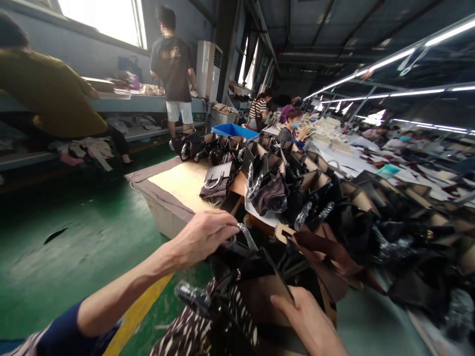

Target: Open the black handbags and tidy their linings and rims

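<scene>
A black handbag (256,291) rests in front of me, close to my lap and tilted. Clear plastic film wraps its handles. My left hand (210,232) is at the far handle (247,236), its fingers pinched together on the wrapped loop. The near handle (193,296) sticks out toward the left. My right hand (306,316) grips the bag's stiff side panel at the right, thumb on the near face and the other fingers hidden behind. Below the bag, a black-and-white patterned cloth (185,329) shows.
Many similar handbags (319,183) crowd the table on my right. A dark grey bag (218,179) lies on a cloth-edged bin top (166,185) ahead, near a blue crate (235,131). Green floor (74,237) is at left. Several people work around; one person (172,69) stands by the bench.
</scene>
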